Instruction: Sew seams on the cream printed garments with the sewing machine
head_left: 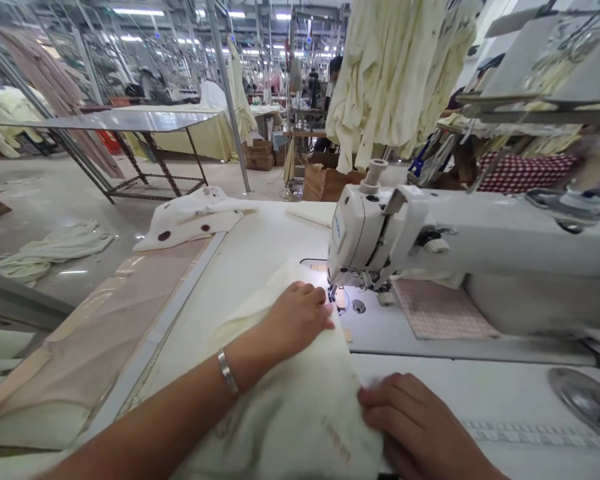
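Cream fabric (310, 407) lies across the white sewing table, its right edge running up to the needle of a white sewing machine (360, 227). My left hand (300, 320), with a silver bracelet on its wrist, has its fingers curled onto the fabric just left of the lit needle area. Lower right, my right hand (413, 417) pinches the fabric's right edge between thumb and fingers. Faint brownish marks show on the cloth between my arms. The fingertips of the right hand are partly hidden by the hand itself.
A cream piece with dark spots (190, 217) rests at the table's far left corner. A pink checked cloth (443, 310) lies under the machine arm. Cream garments (390, 73) hang behind the machine, above a cardboard box (325, 180). A metal-topped table (125, 120) stands beyond.
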`<state>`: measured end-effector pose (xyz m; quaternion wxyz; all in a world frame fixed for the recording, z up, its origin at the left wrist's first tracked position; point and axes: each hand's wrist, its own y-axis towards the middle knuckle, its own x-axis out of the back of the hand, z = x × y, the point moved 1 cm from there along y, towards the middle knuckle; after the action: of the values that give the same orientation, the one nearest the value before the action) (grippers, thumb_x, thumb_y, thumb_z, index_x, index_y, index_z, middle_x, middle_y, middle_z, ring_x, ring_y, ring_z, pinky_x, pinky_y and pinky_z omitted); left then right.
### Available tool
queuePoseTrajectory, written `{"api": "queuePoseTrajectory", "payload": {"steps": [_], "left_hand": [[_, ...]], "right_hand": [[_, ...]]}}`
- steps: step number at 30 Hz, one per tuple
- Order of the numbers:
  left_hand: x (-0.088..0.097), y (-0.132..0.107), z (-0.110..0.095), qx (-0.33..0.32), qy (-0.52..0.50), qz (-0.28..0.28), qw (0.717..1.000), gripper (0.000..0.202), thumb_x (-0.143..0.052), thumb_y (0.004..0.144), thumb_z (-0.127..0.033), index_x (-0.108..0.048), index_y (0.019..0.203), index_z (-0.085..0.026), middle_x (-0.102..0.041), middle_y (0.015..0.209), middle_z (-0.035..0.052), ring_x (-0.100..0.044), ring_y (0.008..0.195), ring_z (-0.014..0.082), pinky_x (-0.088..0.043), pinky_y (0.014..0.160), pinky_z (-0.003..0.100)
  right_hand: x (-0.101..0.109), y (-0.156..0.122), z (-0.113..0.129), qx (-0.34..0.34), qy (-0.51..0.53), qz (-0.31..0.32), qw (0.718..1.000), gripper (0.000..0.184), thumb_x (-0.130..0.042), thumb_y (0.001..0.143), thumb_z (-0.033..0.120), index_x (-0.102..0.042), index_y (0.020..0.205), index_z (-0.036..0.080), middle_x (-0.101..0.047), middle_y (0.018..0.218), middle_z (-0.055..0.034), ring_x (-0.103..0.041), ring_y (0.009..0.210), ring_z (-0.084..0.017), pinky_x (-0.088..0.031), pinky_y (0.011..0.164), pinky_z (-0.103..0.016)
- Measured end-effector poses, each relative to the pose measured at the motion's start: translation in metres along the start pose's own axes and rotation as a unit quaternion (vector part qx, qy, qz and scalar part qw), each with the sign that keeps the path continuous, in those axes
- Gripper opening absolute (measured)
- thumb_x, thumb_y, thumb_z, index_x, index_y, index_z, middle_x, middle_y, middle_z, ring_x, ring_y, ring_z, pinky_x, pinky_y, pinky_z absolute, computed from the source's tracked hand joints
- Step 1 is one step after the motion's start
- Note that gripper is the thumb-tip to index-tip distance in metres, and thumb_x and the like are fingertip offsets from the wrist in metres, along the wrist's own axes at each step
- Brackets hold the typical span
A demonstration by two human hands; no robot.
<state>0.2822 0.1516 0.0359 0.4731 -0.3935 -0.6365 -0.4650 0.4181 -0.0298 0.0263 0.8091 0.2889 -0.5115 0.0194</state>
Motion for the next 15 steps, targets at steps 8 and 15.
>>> {"api": "queuePoseTrajectory", "payload": {"steps": [8, 15], "left_hand": [[0.002, -0.044, -0.104, 0.042, -0.048, -0.173, 0.983, 0.049, -0.045, 0.089, -0.039, -0.039, 0.131, -0.014, -0.056, 0.113, 0.0154, -0.054, 0.100, 0.0271, -0.043, 0.088, 0.047], [-0.020, -0.063, -0.093, -0.049, 0.022, -0.135, 0.989, 0.020, -0.040, 0.091, -0.020, -0.058, 0.098, -0.014, -0.062, 0.108, 0.0075, -0.056, 0.104, 0.0195, -0.039, 0.098, 0.033]], "right_hand": [[0.006, 0.007, 0.008, -0.014, 0.090, -0.067, 0.994, 0.025, -0.041, 0.078, 0.004, -0.055, 0.096, 0.015, -0.064, 0.087, -0.0079, -0.056, 0.078, -0.016, -0.046, 0.066, -0.029], [0.018, 0.008, 0.009, 0.057, 0.020, -0.016, 0.998, 0.020, -0.041, 0.088, 0.008, -0.060, 0.091, 0.015, -0.069, 0.083, -0.0064, -0.059, 0.074, -0.014, -0.048, 0.066, -0.027]]}}
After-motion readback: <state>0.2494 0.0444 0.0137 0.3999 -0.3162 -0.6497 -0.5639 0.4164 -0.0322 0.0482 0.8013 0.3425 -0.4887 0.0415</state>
